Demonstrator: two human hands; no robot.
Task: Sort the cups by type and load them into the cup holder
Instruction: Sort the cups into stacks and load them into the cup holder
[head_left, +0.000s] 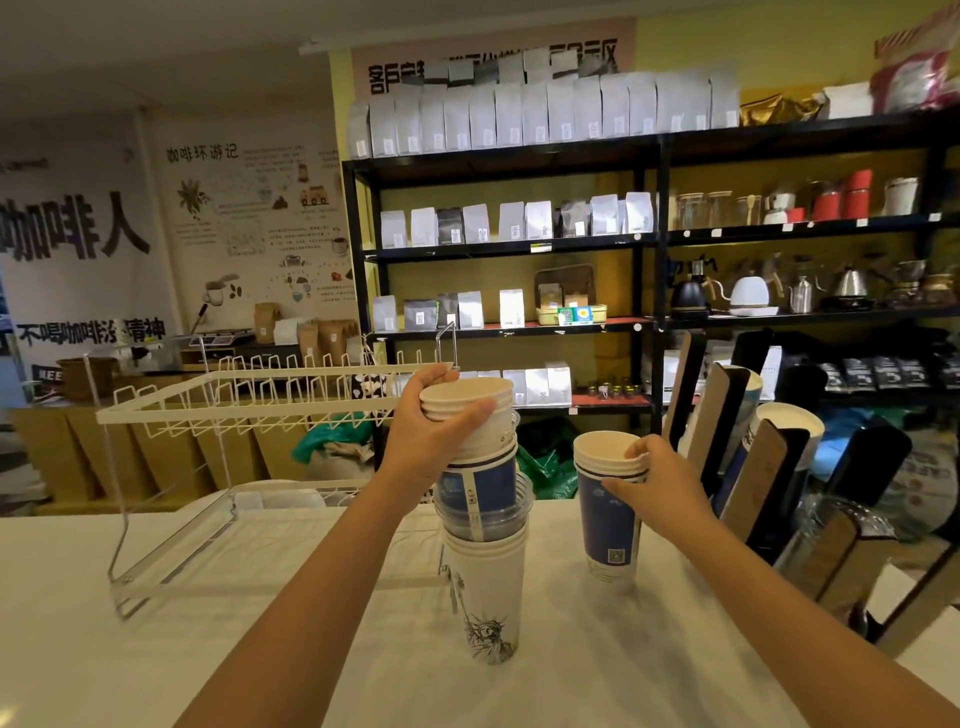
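**Head view: both hands on cup stacks at white worktop**

Left hand (431, 431): grip closed around cream paper cups (467, 410) at top of mixed tall stack, thumb across front of rims, fingers behind. Below these in same stack: blue printed cups (480, 486), then clear plastic cups (485, 519), then white cups with statue print (488, 592) at base, standing upright on worktop (156, 597).

Right hand (660, 483): grip closed on rim of second stack (608, 499), fingertips hooked over nested cream rims, thumb against blue wall. Stack upright on worktop, just right of tall stack, not touching it.

Cup holder (753, 467) at right edge: slanted row of dark and wood-faced dividers, white cup mouth (789, 423) visible in one slot, clear cups lower down. Exact slot count unclear.

White wire rack (249, 400) on worktop to left, behind left forearm. Black shelving (660, 234) with white bags and kettles in background.
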